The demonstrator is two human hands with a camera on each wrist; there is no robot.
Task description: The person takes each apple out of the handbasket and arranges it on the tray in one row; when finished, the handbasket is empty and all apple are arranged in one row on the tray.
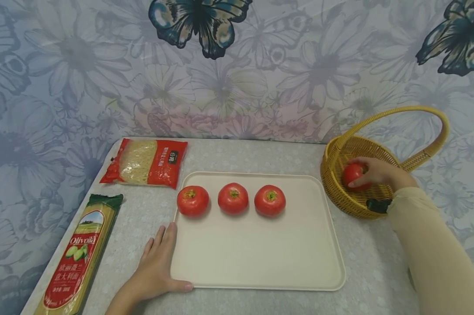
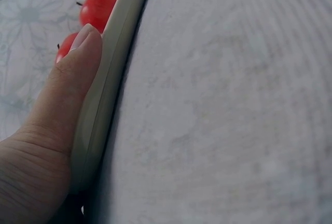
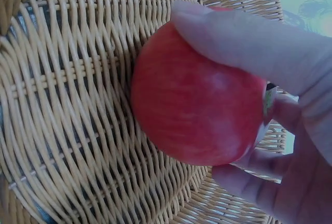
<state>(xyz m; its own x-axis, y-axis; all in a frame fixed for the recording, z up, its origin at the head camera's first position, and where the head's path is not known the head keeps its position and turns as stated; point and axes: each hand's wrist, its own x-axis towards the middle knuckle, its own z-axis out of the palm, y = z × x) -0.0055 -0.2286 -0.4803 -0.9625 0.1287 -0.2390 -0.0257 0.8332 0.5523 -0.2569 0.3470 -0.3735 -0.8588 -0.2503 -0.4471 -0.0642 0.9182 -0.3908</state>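
In the head view my right hand (image 1: 372,172) reaches into a yellow wicker basket (image 1: 333,199) and grips a red apple (image 1: 354,174). The right wrist view has this streaked apple (image 3: 199,94) close up, the thumb over one side and fingers round the other, against the woven wall. My left hand (image 1: 154,267) lies at the near left corner of a cream tray (image 1: 256,253), fingers straight along its left edge and thumb at the front edge. Three more apples (image 1: 233,198) stand in a row across the tray's far half, the leftmost at its left rim.
A red bag of pasta (image 1: 142,162) lies behind the tray's left corner. Along the table's left edge is a long pack of spaghetti (image 1: 79,258). The basket's tall handle (image 1: 426,109) arches up to the right. A dark object (image 1: 378,205) shows at the basket's near rim, beside the sleeve.
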